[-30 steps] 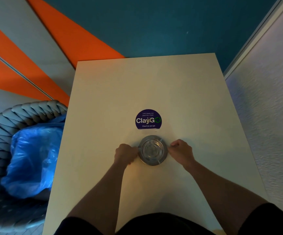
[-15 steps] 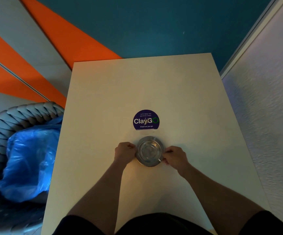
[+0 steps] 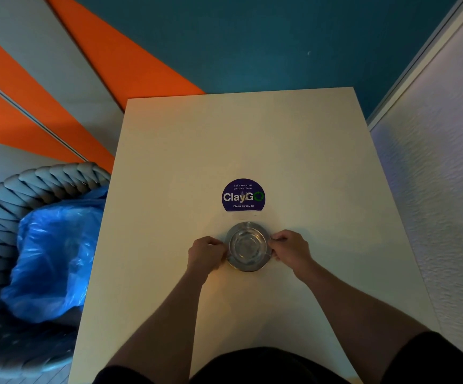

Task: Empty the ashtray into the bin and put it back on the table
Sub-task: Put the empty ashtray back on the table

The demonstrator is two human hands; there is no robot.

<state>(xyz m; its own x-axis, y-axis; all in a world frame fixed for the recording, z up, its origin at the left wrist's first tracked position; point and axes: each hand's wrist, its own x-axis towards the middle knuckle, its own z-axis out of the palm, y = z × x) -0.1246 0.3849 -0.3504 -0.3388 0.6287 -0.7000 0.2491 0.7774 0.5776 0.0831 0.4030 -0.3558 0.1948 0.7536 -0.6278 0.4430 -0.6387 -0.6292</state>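
A round metal ashtray (image 3: 247, 246) rests on the cream table (image 3: 294, 151), just below a purple round sticker. My left hand (image 3: 206, 253) pinches its left rim with curled fingers. On the opposite rim my right hand (image 3: 290, 249) grips the same way. The bowl of the ashtray looks shiny, with little visible inside. The bin (image 3: 17, 206), a grey woven basket lined with a blue plastic bag (image 3: 50, 256), stands on the floor left of the table.
The purple "ClayGO" sticker (image 3: 243, 195) lies flat on the table top. A white textured wall (image 3: 441, 189) runs close along the table's right side. Teal, orange and grey floor shows beyond the far edge.
My right hand has closed in on the ashtray's right rim; both hands now hold it. The ashtray has barely moved on the table.
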